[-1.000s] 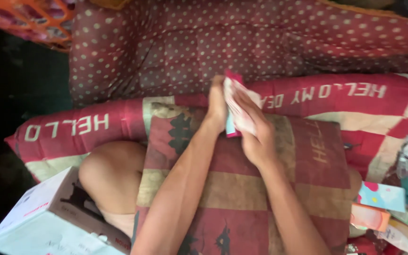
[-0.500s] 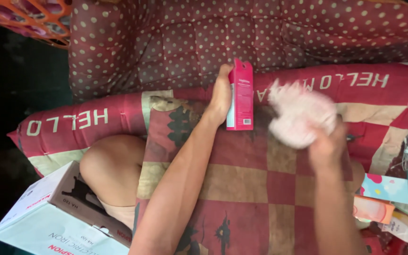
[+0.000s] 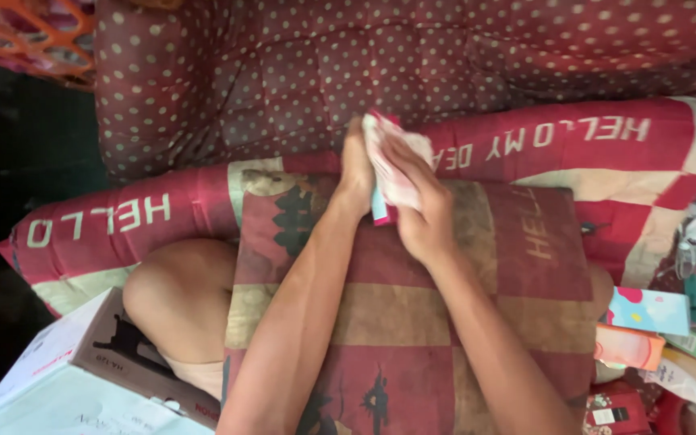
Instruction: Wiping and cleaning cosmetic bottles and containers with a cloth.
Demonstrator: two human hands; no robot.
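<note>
Far left, near: a cardboard box (image 3: 50, 387), unmoved. At centre, over the checked cushion (image 3: 412, 322): left hand (image 3: 358, 173) clasping the upright pink carton (image 3: 380, 211), as before. Right hand (image 3: 416, 205), half a second ago out to the right, now back against the carton, pressing the white cloth (image 3: 396, 161) onto it.

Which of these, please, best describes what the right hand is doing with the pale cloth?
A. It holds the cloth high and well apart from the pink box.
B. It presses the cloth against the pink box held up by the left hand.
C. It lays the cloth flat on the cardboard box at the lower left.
B: the right hand presses the pale cloth onto the pink box, which the left hand steadies above the patchwork cushion.
</note>
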